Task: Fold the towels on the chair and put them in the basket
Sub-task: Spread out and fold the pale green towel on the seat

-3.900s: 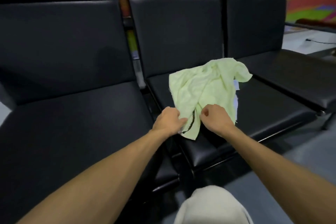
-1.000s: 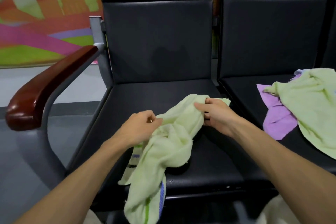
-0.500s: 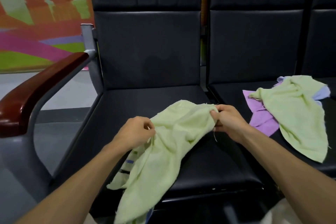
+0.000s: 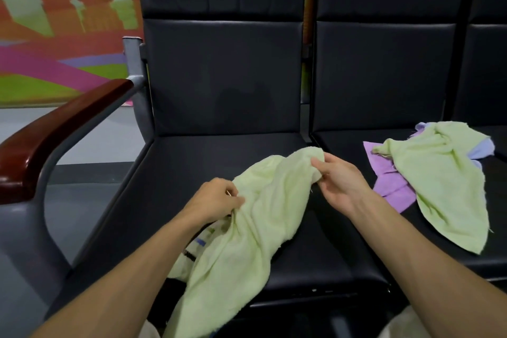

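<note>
We are at the start of folding one towel. The pale green towel lies crumpled on the black chair seat, and its lower part hangs over the front edge. Our left grip is curled round a bunch of cloth at the near edge. Our right grip pinches the far end between thumb and fingers, just above the seat.

No fold is made yet, as we judge it: the cloth is twisted, and a striped end shows under the left wrist. The next move calls for finding two corners of one edge, drawing them apart until the cloth hangs flat, then laying it on the seat.

On the next seat a second green towel lies over a purple towel, both unfolded. The basket is not in view.
</note>
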A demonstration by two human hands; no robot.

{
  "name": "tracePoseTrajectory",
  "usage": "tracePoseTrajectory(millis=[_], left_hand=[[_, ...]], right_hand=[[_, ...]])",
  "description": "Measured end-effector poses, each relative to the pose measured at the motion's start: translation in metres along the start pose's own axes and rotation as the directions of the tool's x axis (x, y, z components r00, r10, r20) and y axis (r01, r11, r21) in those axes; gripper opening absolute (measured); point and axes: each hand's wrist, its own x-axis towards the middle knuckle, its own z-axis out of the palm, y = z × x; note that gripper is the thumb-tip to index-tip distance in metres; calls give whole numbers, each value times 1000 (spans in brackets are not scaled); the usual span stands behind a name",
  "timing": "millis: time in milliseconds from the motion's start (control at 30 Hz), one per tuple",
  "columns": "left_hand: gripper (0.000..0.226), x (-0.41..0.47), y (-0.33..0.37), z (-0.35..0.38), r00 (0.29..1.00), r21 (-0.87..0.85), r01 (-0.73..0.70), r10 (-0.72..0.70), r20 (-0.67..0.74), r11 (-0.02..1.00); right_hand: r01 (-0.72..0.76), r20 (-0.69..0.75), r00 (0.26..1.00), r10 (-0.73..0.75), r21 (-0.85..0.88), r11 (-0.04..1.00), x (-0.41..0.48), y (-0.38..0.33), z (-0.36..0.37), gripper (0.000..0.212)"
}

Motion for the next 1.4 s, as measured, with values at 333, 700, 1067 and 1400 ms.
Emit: tracePoseTrajectory(millis=[333,700,1067,1400], left_hand=[[22,-12,-33,-43,935,-736,179,-345,-79,653],[31,-18,-55,-55,909,-863,181,-414,-36,472],[25,-32,-84,-69,930,-675,260,-367,-16,690],[35,-34,-87,-58,949,40,246,-232,-216,969]], right_hand=[[107,-100,940,-327,-823,558,-4,11,-14,17],[-90,196,967,163,-337,937,8,21,-2,40],[2,-97,995,-33,-305,952,-2,11,-2,26],[-106,-81,990,117,131,986,-6,1,-10,27]])
